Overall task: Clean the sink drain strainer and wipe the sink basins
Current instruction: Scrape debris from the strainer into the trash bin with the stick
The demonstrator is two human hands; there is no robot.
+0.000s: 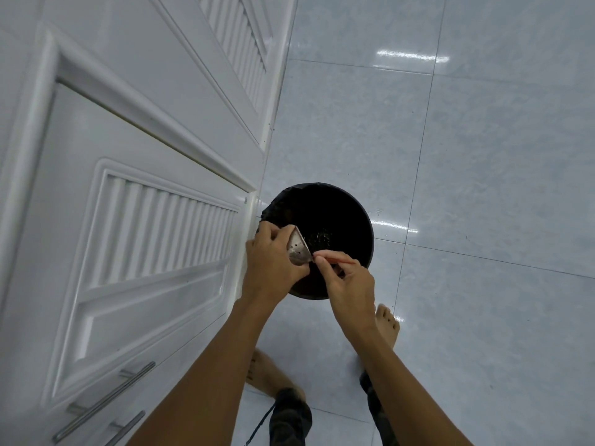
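My left hand (269, 259) grips a small metal drain strainer (298, 247) with holes in it, tilted on edge over a round black trash bin (347, 214). My right hand (349, 278) pinches a thin reddish stick (338, 259) whose tip touches the strainer's rim. Small bits of debris lie inside the bin on its dark liner. The sink is out of view.
White cabinet doors (135, 201) with louvred panels and metal bar handles (103, 402) stand along the left. The bin sits on a glossy pale tiled floor (467, 156) close to the cabinet. My bare feet (388, 323) are just behind the bin.
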